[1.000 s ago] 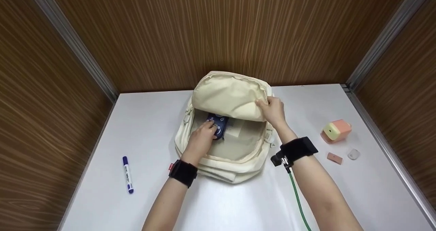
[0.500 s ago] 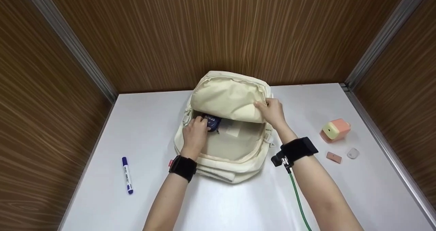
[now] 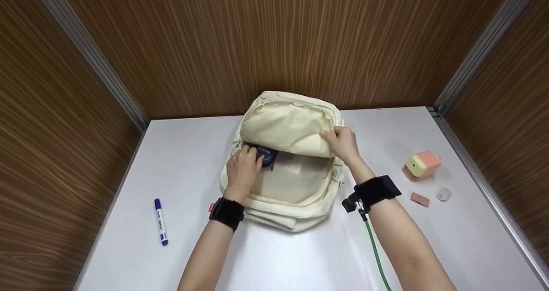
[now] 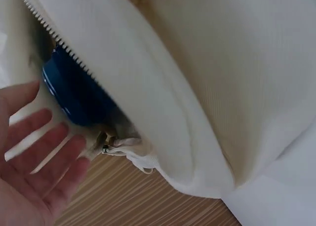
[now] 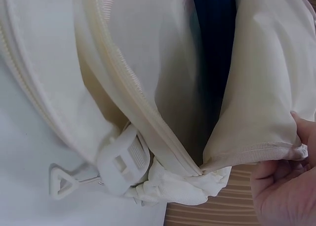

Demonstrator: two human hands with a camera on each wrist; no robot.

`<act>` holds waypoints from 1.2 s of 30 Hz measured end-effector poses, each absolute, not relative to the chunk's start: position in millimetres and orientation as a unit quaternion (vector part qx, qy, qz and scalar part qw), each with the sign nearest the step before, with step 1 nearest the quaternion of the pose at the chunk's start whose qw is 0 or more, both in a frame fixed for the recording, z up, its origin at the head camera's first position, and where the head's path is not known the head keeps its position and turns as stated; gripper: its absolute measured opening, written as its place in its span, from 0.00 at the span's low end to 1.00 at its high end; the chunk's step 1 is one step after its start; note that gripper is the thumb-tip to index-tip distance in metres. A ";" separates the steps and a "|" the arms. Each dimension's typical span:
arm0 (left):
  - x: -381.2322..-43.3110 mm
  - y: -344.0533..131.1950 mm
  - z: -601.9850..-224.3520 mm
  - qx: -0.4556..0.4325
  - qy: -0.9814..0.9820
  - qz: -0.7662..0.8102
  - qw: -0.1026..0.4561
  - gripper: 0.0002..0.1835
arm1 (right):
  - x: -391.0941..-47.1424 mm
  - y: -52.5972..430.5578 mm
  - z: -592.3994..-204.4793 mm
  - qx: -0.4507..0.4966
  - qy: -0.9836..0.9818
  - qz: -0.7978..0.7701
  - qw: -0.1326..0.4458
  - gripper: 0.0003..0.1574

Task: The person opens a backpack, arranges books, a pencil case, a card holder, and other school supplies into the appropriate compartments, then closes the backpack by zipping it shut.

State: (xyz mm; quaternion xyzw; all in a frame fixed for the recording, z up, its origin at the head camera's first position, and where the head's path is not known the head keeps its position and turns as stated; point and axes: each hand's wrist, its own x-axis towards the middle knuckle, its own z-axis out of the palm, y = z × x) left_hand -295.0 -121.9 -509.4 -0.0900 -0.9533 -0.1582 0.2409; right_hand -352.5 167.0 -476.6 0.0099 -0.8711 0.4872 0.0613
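A cream backpack (image 3: 274, 216) lies unzipped on the white table. Its front flap (image 3: 285, 125) is lifted, and my right hand (image 3: 343, 144) pinches the flap's right edge between thumb and fingers. Inside the main compartment, partly under the flap, sits a dark blue case (image 3: 268, 157) with pale lettering and a zipper pull. My left hand (image 3: 243, 171) is at the left rim of the opening, beside the case. In the left wrist view its fingers (image 4: 59, 142) are spread and apart from the blue case (image 4: 79, 90), holding nothing.
To the left lies a white and purple marker (image 3: 161, 221). On the right stand a pink and yellow pencil sharpener (image 3: 422, 165), a small pinkish-brown block (image 3: 420, 199) and a small clear-grey piece (image 3: 444, 194). Wood-grain panels (image 3: 274, 37) enclose the table. A green cable (image 3: 375, 248) trails from the right wrist.
The blue case has shifted up and left, further under the flap. My left hand has moved left and let go of it. The right hand keeps its pinch on the flap.
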 end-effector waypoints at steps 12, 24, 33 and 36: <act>-314.3 -140.5 -486.3 -0.141 -0.899 -0.364 0.197 0.41 | -348.5 172.9 -484.3 0.043 -0.872 0.488 0.031 0.24; -290.4 -136.2 -481.8 -0.177 -0.908 -0.317 0.211 0.31 | -342.1 181.8 -484.2 0.018 -0.866 0.498 0.031 0.17; -275.9 -126.8 -481.1 -0.236 -0.882 -0.289 0.287 0.26 | -341.7 186.6 -479.9 0.008 -0.844 0.535 0.026 0.21; -276.0 -125.5 -483.7 -0.240 -0.893 -0.226 0.306 0.23 | -340.5 187.8 -477.6 0.012 -0.833 0.553 0.018 0.22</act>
